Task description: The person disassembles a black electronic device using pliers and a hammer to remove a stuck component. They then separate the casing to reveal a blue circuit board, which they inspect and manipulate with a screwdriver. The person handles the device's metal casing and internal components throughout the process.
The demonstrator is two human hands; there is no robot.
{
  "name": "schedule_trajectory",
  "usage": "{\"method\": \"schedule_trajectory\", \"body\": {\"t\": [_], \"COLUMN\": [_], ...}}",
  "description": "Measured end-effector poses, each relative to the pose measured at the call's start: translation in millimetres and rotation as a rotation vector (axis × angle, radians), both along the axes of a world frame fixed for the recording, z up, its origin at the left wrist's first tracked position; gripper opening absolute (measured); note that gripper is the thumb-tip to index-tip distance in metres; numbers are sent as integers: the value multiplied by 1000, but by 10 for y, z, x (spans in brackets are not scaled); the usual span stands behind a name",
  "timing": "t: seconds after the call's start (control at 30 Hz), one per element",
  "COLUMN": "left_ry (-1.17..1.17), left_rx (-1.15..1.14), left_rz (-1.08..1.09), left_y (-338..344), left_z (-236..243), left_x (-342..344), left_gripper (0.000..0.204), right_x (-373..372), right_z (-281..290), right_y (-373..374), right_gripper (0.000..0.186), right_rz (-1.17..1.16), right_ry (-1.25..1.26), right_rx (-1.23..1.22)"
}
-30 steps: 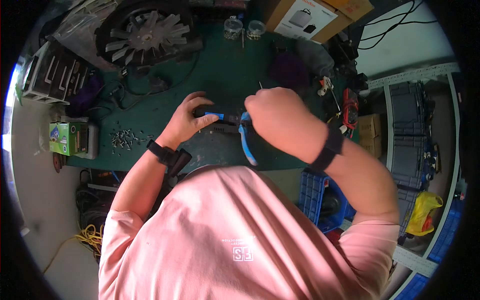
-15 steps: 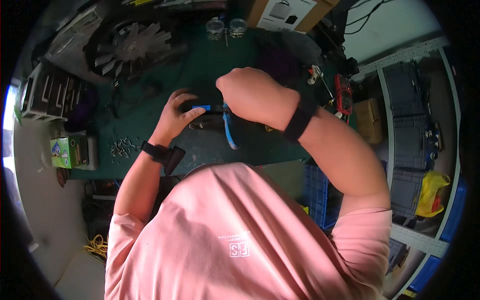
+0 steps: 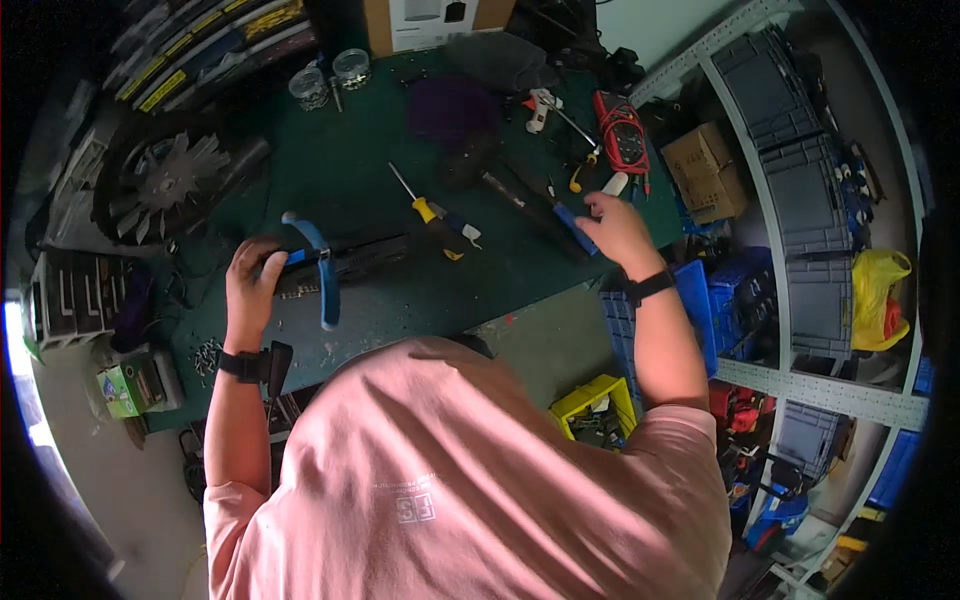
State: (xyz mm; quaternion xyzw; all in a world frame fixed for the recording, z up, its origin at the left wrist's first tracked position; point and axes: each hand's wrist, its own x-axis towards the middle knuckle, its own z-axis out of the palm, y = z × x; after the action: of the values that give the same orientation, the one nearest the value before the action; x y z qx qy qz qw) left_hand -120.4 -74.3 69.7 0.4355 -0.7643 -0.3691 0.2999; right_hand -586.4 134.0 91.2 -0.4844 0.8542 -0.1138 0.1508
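The left hand (image 3: 252,285) has its fingers closed on a long dark part (image 3: 375,257) at the surface's (image 3: 365,140) left side; blue-handled pliers (image 3: 329,288) cross over it. The right hand's (image 3: 620,235) fingers are parted, just beside a blue-handled tool (image 3: 574,228). A yellow-handled screwdriver (image 3: 424,211) lies between; a red meter (image 3: 622,136) lies beyond.

Hands: just 2, left hand (image 3: 252,285) and right hand (image 3: 619,236)
Light-blue pliers (image 3: 331,296): 1 pair
Clear jars (image 3: 310,92) (image 3: 351,70): 2
Red multimeter (image 3: 622,138): only 1
Wrist straps (image 3: 241,366) (image 3: 651,287): yep, 2
Fan wheel (image 3: 175,185): 1
Yellow bag (image 3: 878,290): 1
Little metal bits (image 3: 207,356): a pile, too tiny to count tbh
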Motion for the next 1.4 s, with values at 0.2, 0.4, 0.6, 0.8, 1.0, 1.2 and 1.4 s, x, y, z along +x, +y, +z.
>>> {"method": "schedule_trajectory", "body": {"t": [0.2, 0.4, 0.6, 0.8, 1.0, 1.2, 1.4], "left_ry": [-47, 28, 117, 196, 25, -203, -113], "left_rx": [-72, -51, -152, -247, -394, -205, 72], "left_rz": [74, 170, 195, 146, -267, -513, -566], "left_y": [-48, -146, -56, -53, 334, 331, 169], "left_z": [40, 280, 618, 1183, 1980, 2227, 2114], "left_x": [56, 240, 250, -68, -872, -1477, -1492], "left_gripper": [24, 19, 12, 13, 27, 42, 28], "right_x": [93, -24, -72, 0, 326, 985, 1298], "right_z": [-528, -732, -583, 793, 2119, 2559, 2391], "right_y": [346, 336, 300, 301, 107, -602, -983], "right_gripper": [34, 34, 37, 26, 29, 33, 17], "right_rz": [-11, -2, -137, -96, 276, 674, 914], "right_ry": [195, 257, 93, -14, -163, -366, -186], "right_rx": [-176, -50, -99, -436, -665, -398, -526]}}
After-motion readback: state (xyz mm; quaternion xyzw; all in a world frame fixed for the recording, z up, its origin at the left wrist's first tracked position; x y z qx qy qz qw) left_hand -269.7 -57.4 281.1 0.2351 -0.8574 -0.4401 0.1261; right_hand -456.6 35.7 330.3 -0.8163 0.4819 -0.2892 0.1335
